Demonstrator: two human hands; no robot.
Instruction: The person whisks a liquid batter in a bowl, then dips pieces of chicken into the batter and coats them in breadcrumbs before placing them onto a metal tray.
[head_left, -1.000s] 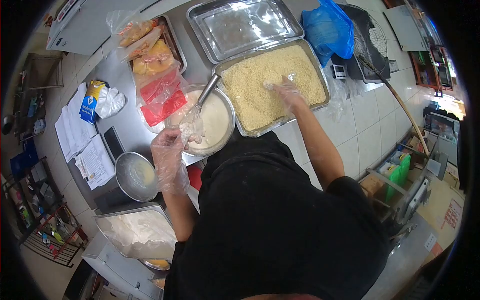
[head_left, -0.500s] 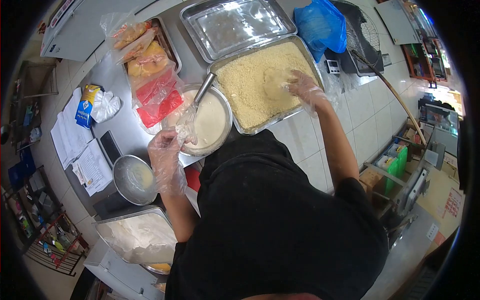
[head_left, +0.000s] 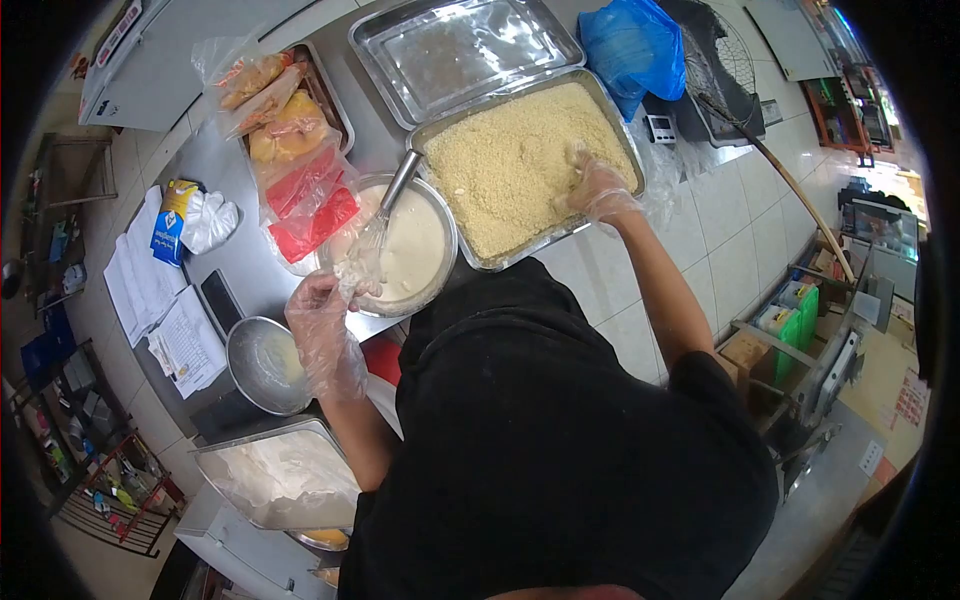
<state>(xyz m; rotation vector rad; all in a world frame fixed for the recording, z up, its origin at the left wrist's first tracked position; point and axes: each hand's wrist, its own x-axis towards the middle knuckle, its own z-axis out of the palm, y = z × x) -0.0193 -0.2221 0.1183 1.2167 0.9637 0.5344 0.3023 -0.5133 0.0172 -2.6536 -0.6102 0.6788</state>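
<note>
My right hand [head_left: 602, 190], in a clear plastic glove, is at the right side of a metal tray [head_left: 482, 262] of pale breadcrumbs [head_left: 500, 165]. Its fingers are spread and partly sunk in the crumbs. Over the left rim of a bowl of white batter [head_left: 415, 245] is my gloved left hand [head_left: 328, 320]. Its fingers are loosely bent and apart, with whitish clumps stuck on the tips. A whisk [head_left: 400, 185] leans in the bowl, its handle across the far rim and its wires close to my left fingertips.
Behind the crumbs lies a shiny metal tray [head_left: 465, 55], beside a blue plastic bag [head_left: 632, 55]. Bagged food [head_left: 285, 125] fills another tray. At left are papers [head_left: 185, 340], a phone [head_left: 222, 298], a metal bowl [head_left: 268, 365] and a tray of white powder [head_left: 280, 470].
My right hand has come down into the crumbs from a blurred motion above them, where crumbs were flying. My left hand has shifted slightly left.
</note>
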